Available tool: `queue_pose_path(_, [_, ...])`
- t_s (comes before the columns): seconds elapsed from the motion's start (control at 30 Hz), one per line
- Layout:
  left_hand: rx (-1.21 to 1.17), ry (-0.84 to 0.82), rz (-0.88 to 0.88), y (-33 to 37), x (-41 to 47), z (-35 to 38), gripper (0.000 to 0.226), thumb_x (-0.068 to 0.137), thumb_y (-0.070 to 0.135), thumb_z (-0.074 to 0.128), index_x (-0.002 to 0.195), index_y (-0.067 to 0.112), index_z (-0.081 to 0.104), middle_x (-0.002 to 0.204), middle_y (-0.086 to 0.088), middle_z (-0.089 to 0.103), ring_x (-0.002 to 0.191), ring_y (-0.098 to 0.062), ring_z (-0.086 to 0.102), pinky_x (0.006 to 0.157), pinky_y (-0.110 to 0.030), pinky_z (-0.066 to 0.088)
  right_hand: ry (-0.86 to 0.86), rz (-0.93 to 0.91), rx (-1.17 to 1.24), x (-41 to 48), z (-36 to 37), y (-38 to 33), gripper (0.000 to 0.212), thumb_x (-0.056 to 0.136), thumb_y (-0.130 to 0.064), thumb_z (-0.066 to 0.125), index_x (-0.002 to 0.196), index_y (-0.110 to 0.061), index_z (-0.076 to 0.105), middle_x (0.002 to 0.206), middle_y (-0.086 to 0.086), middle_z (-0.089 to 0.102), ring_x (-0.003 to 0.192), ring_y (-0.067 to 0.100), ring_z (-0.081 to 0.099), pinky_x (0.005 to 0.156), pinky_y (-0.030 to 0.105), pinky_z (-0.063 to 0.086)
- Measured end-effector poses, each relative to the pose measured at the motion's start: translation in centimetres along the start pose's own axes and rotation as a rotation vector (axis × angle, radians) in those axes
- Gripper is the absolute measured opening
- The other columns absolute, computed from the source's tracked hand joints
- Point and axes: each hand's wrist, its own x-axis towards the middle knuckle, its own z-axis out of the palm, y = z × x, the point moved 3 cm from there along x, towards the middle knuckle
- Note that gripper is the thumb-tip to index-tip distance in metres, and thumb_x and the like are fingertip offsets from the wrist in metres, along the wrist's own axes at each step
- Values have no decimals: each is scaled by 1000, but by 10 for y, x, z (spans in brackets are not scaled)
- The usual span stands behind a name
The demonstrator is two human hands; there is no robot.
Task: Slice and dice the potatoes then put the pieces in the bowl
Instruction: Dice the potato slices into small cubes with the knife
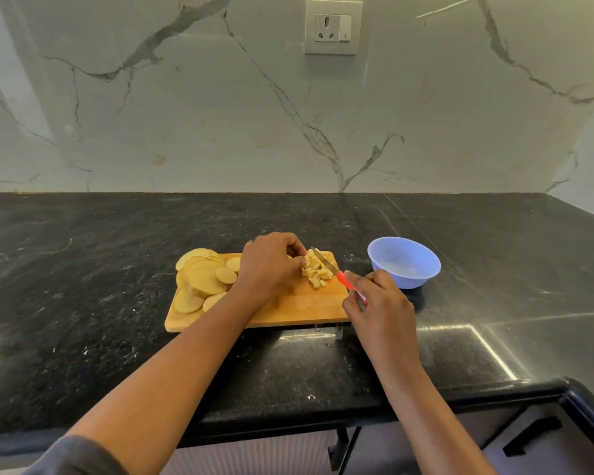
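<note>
Under the curled fingers of the left hand (pixel 270 265), potato strips are held down on the board (pixel 288 310); dice (pixel 318 270) lie just past those fingertips. Right hand (pixel 378 303) grips the knife (pixel 324 264), blade among the dice. Slices (pixel 203 279) wait behind the left wrist. Bowl (pixel 404 262) stands beyond the right fingers, seemingly empty. Judged step: dicing. Next: further cuts, fingertips tucked back.
</note>
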Motion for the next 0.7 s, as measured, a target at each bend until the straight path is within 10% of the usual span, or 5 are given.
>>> queue_pose_path(0.37, [-218, 243, 34, -33, -24, -65, 12, 88, 20, 67, 96, 27, 70, 87, 13, 68, 82, -1, 62, 72, -15, 49, -45, -77, -43, 10, 10, -10, 32, 84, -10, 66, 115, -14, 68, 87, 1, 54, 63, 11, 50, 52, 17, 35])
queue_pose_path(0.7, [397, -261, 151, -74, -35, -76, 27, 87, 55, 55, 111, 45, 62, 137, 20, 45, 133, -9, 28, 106, -41, 16, -104, -302, -30, 58, 42, -37, 32, 85, -7, 64, 116, -7, 65, 81, 4, 53, 54, 17, 53, 43, 26, 43])
